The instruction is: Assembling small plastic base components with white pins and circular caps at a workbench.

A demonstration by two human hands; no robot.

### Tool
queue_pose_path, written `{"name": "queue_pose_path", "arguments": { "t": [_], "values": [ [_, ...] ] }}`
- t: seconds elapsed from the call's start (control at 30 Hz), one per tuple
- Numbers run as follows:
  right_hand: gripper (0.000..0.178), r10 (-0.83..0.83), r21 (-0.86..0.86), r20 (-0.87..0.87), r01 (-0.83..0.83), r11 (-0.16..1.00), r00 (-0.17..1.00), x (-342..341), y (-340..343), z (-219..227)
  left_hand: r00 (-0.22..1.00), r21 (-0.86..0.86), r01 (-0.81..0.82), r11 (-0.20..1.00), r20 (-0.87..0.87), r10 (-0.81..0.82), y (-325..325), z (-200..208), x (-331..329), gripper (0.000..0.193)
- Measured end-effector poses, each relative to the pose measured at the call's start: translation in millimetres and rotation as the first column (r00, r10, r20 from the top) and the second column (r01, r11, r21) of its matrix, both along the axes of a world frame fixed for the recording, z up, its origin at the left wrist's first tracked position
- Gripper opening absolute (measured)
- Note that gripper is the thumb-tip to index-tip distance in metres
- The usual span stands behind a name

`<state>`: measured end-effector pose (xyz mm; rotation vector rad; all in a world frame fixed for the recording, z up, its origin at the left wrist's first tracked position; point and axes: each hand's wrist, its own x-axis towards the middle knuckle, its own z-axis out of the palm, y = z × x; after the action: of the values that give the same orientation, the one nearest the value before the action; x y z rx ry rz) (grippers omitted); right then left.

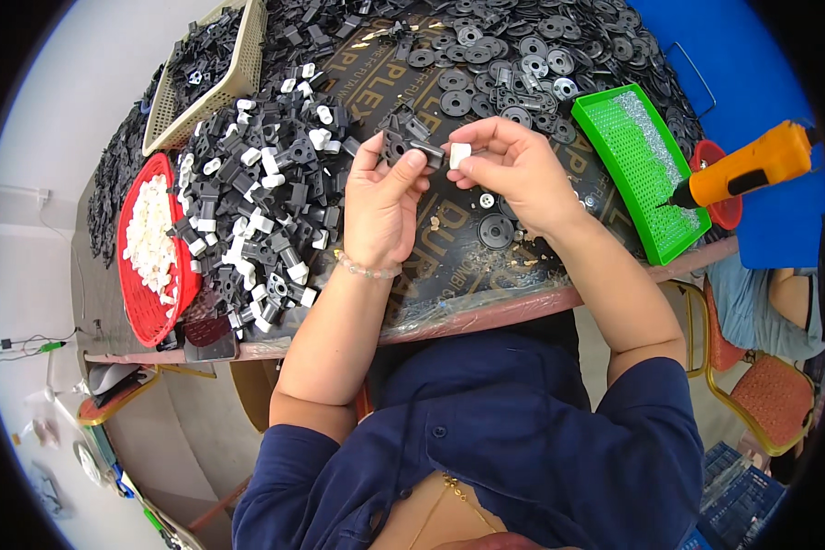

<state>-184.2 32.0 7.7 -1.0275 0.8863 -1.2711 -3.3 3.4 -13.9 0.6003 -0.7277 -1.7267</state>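
Above the middle of the table, my left hand (382,197) grips a black plastic bracket (396,145) between thumb and fingers, its post pointing right. My right hand (513,174) pinches a small white plastic cap (459,156) between thumb and forefinger, close to the end of that post. Whether cap and post touch, I cannot tell. Left of my left hand lies a heap of black brackets (289,197), many with white caps on them. A red basket (192,280) of loose white caps stands beyond that heap at the left.
A beige basket (250,46) of black parts stands at the far left. Black discs (454,81) are piled at the back. On the right are a green tray (655,243) with small metal pieces, an orange electric screwdriver (752,163) and a red bowl (729,211). The table edge (486,316) runs before me.
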Motion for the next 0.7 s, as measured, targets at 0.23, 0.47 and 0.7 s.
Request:
{"name": "queue_pose_path", "arguments": {
  "t": [0.23, 0.47, 0.7],
  "values": [
    [0.029, -0.087, -0.122, -0.238, 0.06, 0.991, 0.967, 3, 5, -4, 0.983, -0.116, -0.066, 0.991, 0.165, 0.085, 7, -2, -9, 0.038],
    [0.074, 0.026, -0.233, -0.209, -0.076, 0.97, 0.978, -1, 2, -2, 0.972, 0.09, 0.227, 0.97, -0.077, -0.22, 9, 11, -3, 0.041],
    [0.081, 0.063, -0.255, -0.47, -0.204, 0.945, 0.88, 4, 16, 46, 0.914, 0.154, 0.38, 0.912, -0.213, -0.346, 42, 57, 6, 0.058]
  ]
}}
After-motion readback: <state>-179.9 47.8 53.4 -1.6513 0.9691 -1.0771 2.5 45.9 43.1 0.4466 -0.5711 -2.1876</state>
